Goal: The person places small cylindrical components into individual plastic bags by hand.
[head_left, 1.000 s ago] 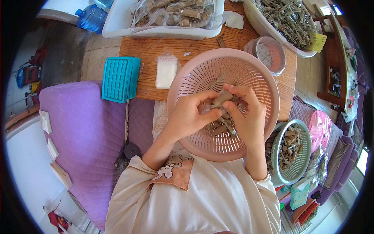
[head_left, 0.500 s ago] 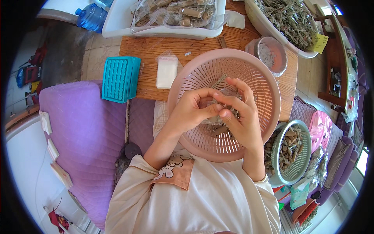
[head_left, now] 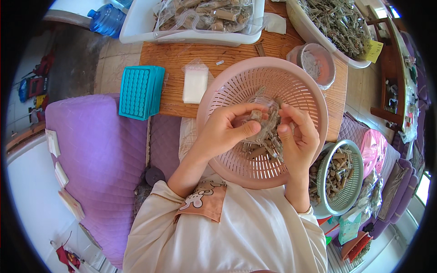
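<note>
over basket [head_left: 306, 98], left hand [head_left: 224, 130] half curled, holding plastic [head_left: 268, 123]

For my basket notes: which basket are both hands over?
The pink basket, under the left hand and right hand; the pale green basket sits to its lower right, away from both.

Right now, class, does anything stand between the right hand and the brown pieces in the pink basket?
Yes: seen from above, dried stems lie between the right hand and the brown pieces. The pink basket's rim isn't in the way.
</note>
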Motion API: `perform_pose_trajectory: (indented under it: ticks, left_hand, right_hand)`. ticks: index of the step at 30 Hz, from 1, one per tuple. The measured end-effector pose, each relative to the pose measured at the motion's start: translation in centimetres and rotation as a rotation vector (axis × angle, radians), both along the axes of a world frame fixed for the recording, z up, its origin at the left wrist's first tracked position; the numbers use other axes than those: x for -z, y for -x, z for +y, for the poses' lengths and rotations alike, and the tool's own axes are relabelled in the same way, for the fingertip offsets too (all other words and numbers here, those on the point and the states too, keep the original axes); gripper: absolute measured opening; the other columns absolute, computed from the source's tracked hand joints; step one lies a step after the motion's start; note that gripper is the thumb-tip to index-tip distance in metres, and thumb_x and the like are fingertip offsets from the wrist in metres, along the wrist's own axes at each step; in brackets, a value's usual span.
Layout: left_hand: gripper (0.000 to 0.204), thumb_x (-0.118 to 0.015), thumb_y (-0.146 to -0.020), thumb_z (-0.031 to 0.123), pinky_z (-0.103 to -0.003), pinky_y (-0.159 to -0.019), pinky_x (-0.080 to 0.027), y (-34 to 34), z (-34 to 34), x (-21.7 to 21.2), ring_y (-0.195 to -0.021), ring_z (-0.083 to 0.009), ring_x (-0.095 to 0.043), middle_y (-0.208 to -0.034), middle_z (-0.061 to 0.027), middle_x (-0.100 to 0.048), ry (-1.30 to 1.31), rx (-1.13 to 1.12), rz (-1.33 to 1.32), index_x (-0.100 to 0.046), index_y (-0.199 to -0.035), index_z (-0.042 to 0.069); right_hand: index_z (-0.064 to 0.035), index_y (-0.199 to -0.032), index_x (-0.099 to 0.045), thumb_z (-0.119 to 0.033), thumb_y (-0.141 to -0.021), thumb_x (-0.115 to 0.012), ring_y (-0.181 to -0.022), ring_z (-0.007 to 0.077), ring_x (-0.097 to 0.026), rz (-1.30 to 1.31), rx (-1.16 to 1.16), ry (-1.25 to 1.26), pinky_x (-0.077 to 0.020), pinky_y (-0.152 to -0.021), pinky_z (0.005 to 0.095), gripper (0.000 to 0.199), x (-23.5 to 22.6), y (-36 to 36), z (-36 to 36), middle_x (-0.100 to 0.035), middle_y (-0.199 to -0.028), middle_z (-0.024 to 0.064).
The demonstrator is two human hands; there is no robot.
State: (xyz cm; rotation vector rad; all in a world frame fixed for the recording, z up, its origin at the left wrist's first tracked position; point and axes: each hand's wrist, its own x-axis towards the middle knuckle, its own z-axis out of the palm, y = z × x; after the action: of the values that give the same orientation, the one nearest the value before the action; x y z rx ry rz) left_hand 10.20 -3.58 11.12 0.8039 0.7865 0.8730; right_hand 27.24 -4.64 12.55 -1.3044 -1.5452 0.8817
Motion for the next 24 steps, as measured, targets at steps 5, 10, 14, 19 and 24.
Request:
perform_pose_trajectory:
  ticks: [5, 10, 14, 19, 24]
  left_hand:
    - [0.042, -0.064, -0.079, 0.023, -0.014, -0.056, -0.037, 0.6, -0.2, 0.1, -0.067, -0.0005, -0.046, -0.088, -0.001, -0.058, -0.061, 0.06, 0.162, -0.054, -0.112, 0.0]
    - [0.042, -0.064, -0.08, 0.023, -0.014, -0.058, -0.037, 0.3, -0.5, 0.4, -0.07, -0.0011, -0.046, -0.094, -0.0009, -0.058, -0.068, 0.018, 0.167, -0.053, -0.112, -0.001]
    - [0.038, -0.061, -0.082, 0.023, -0.014, -0.058, -0.037, 0.0, -0.5, -0.1, -0.071, -0.0014, -0.046, -0.093, -0.0009, -0.058, -0.049, -0.024, 0.114, -0.054, -0.11, -0.001]
    - [0.034, -0.059, -0.083, 0.022, -0.014, -0.058, -0.038, -0.2, -0.4, -0.2, -0.071, -0.0018, -0.047, -0.089, 0.0007, -0.058, -0.033, -0.001, 0.131, -0.056, -0.108, -0.001]
    - [0.029, -0.058, -0.083, 0.014, -0.016, -0.056, -0.04, -0.8, -0.6, 0.5, -0.066, -0.0012, -0.048, -0.079, 0.0007, -0.058, -0.069, -0.043, 0.155, -0.055, -0.108, -0.001]
  right_hand:
    - [0.0009, -0.097, -0.061, -0.003, -0.075, -0.062, -0.072, 0.0134, -0.053, -0.131, -0.104, -0.103, -0.0423, -0.062, 0.0223, 0.023, -0.2, 0.3, 0.1, -0.058, -0.083, 0.0072]
    - [-0.004, -0.092, -0.065, -0.006, -0.065, -0.067, -0.082, 0.0187, -0.052, -0.385, -0.114, -0.192, -0.0425, -0.068, 0.0277, 0.027, -0.5, 0.4, 0.0, -0.055, -0.096, 0.0096]
    - [-0.0077, -0.089, -0.065, -0.008, -0.06, -0.072, -0.088, 0.0253, -0.05, -0.339, -0.067, -0.194, -0.0419, -0.074, 0.0348, 0.03, -0.5, 0.7, 0.0, -0.053, -0.1, 0.0095]
    - [-0.0046, -0.083, -0.062, -0.006, -0.06, -0.072, -0.094, 0.0284, -0.052, -0.259, -0.064, -0.125, -0.0443, -0.076, 0.0353, 0.026, 0.6, 0.9, -0.1, -0.051, -0.106, 0.0121]
    - [-0.003, -0.085, -0.057, -0.002, -0.063, -0.068, -0.087, 0.0289, -0.055, -0.199, -0.212, -0.049, -0.0467, -0.071, 0.0327, 0.024, 0.6, 0.5, 0.7, -0.051, -0.106, 0.0135]
